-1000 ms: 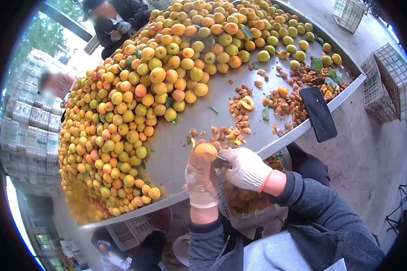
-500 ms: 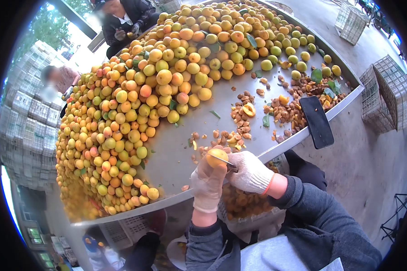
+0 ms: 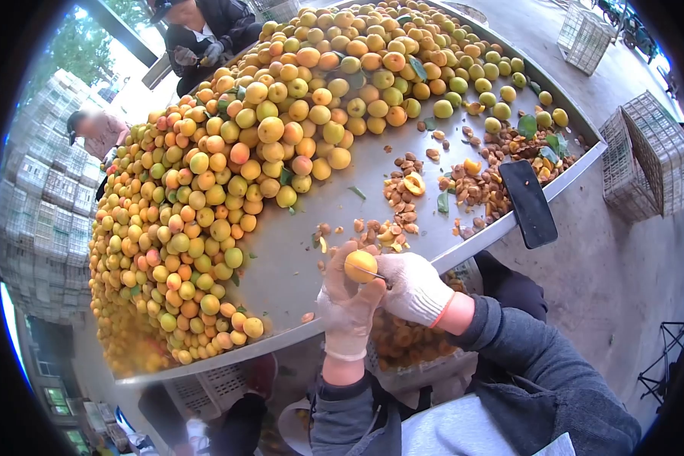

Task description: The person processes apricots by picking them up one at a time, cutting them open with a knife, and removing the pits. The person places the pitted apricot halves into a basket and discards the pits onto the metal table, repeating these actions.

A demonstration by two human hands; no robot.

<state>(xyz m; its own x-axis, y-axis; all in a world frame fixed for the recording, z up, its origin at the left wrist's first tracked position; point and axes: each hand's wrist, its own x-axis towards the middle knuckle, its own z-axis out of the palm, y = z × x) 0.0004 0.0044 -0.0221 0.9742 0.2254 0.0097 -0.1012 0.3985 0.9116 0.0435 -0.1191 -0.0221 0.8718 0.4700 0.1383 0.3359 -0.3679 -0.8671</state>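
Observation:
My gloved left hand is closed around a yellow apricot, near the table's front edge. From the right, my gloved right hand grips a small knife, its thin blade against the fruit; the handle is mostly hidden in the glove. Below my hands stands a crate of halved apricots. Just beyond them, brown apricot pits lie scattered on the metal table. A split apricot half rests among more pits.
A large heap of whole apricots covers the table's left and far side. A black phone overhangs the right rim. Plastic crates stand on the floor at right; stacked crates rise at left. Two other people sit across the table.
The knife blade sits lower on the apricot and the fruit has turned slightly in my left hand. The whole view has shifted a little to the left.

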